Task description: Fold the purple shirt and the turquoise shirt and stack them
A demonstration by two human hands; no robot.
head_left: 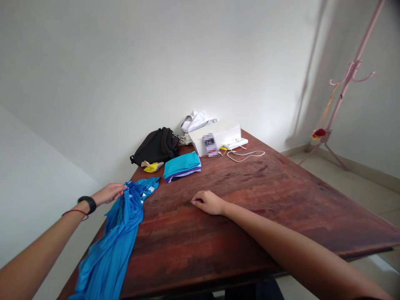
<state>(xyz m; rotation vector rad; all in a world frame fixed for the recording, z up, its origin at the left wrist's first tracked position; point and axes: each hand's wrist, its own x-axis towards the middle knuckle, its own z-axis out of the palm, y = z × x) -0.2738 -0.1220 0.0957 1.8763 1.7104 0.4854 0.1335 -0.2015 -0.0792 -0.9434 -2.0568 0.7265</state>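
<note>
My left hand (110, 193), with a black band and a red string at the wrist, pinches the upper edge of a blue garment (123, 225). The cloth lies bunched lengthwise along the table's left side and runs down past its front edge; its exact kind is hard to make out. Small white patches, perhaps labels, show near its top. Over the middle of the wooden table (250, 191) my right hand (208, 202) is curled, with no object visible in its fingers. Beyond both hands sits a folded stack of teal and purple cloth (182, 166).
Against the wall stand a black backpack (154, 146), a white box (218, 135) and crumpled white cloth (198, 121). A yellow packet (152, 167) lies before the backpack. A white device (235, 144) and cable (246, 157) rest to the right. A pink coat stand (342, 91) rises beyond the table.
</note>
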